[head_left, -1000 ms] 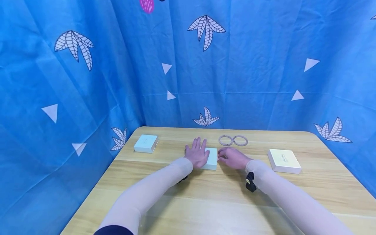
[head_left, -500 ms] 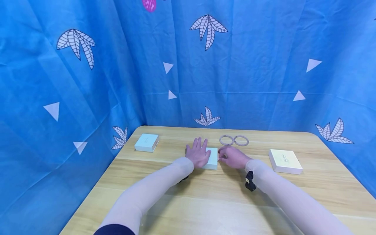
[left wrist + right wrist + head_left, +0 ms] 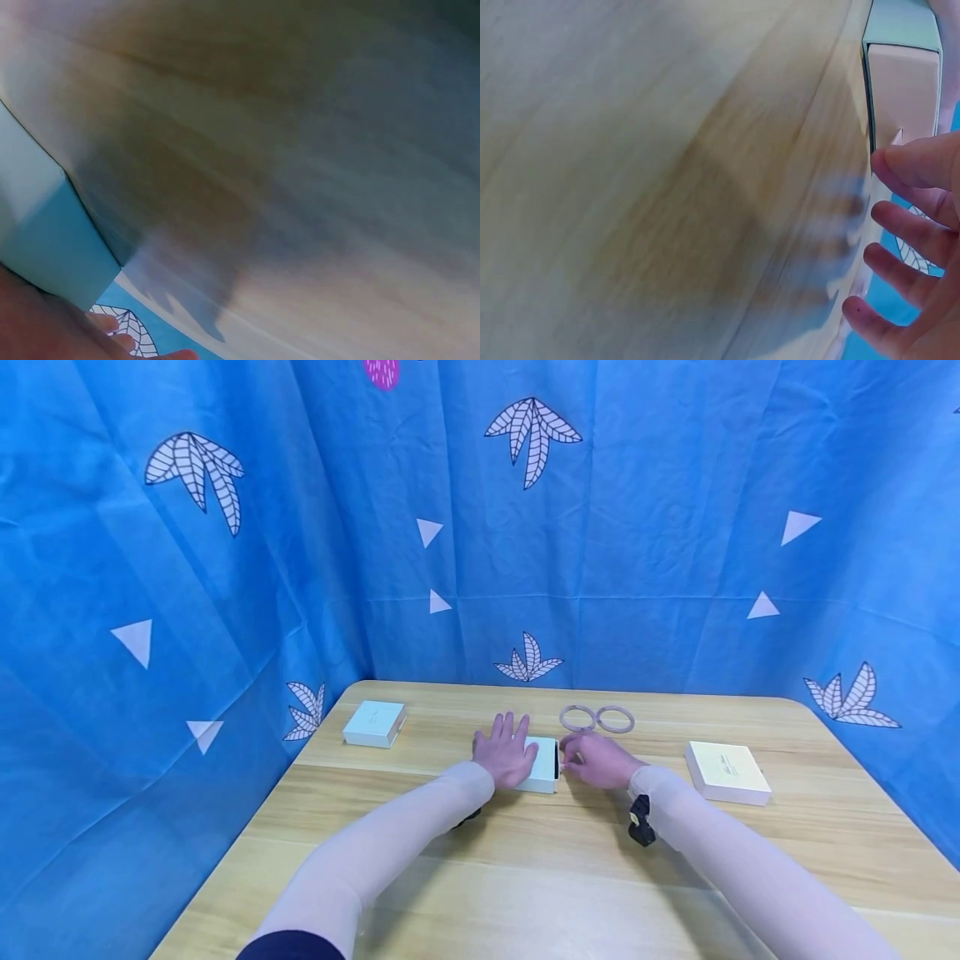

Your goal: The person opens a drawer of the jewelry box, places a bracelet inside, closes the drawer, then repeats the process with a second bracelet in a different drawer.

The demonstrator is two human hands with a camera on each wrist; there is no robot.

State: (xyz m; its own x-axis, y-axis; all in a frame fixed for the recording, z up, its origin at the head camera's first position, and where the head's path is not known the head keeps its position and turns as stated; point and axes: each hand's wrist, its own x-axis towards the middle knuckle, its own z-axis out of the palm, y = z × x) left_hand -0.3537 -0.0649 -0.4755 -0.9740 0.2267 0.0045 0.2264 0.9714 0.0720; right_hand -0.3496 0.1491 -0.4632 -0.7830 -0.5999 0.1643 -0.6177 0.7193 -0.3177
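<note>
A pale mint drawer box (image 3: pixel 543 766) lies mid-table in the head view. My left hand (image 3: pixel 504 752) rests flat on its top with fingers spread, covering the left part. At the box's right end, my right hand (image 3: pixel 600 762) pinches a small pull tab (image 3: pixel 898 136) between thumb and forefinger; the other fingers are loosely bent. The pink drawer front (image 3: pixel 905 82) shows in the right wrist view. From above, a narrow dark strip of the drawer's inside is visible at that end. In the left wrist view, the box's corner (image 3: pixel 60 232) appears beside the hand.
Two thin pinkish rings (image 3: pixel 596 719) lie side by side behind my right hand. Another mint box (image 3: pixel 375 724) sits at the far left, and a cream box (image 3: pixel 727 771) with printed lettering at the right. A blue patterned curtain (image 3: pixel 465 552) hangs beyond the wooden table (image 3: pixel 540 893).
My right hand has shifted slightly right, and the drawer has slid out a little, baring a dark strip. My left hand stays in place on the box.
</note>
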